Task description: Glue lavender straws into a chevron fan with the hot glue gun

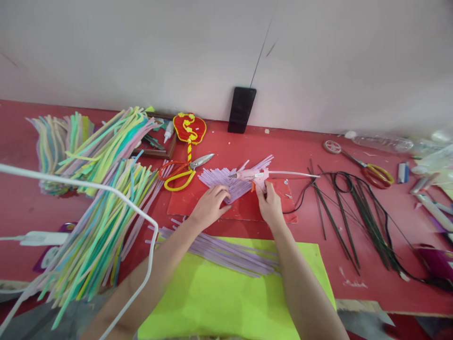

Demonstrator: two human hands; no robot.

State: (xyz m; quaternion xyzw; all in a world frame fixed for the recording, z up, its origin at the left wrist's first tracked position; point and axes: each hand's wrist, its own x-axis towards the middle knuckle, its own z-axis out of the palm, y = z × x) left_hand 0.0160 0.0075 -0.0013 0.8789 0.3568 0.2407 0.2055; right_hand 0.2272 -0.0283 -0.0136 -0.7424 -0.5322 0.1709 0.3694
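Note:
My right hand (270,204) is wrapped around the grip of a pink hot glue gun (252,174). Its nozzle points left, over a fan of lilac pipe cleaners (216,178), and a clear glue stick (293,173) juts from its back. My left hand (211,204) pinches the lower edge of that fan with curled fingers, just below the nozzle. Under the fan is a flat red board (184,203). More lilac pipe cleaners (230,255) lie loose across a yellow-green sheet (212,297) beneath my forearms.
Bundles of pastel pipe cleaners (102,212) fill the left side, crossed by a white cable (106,187). Scissors (184,173) lie behind my left hand; another pair (375,172) is at right. Dark green stems (368,217) and a black cord lie right. A phone (242,109) leans on the wall.

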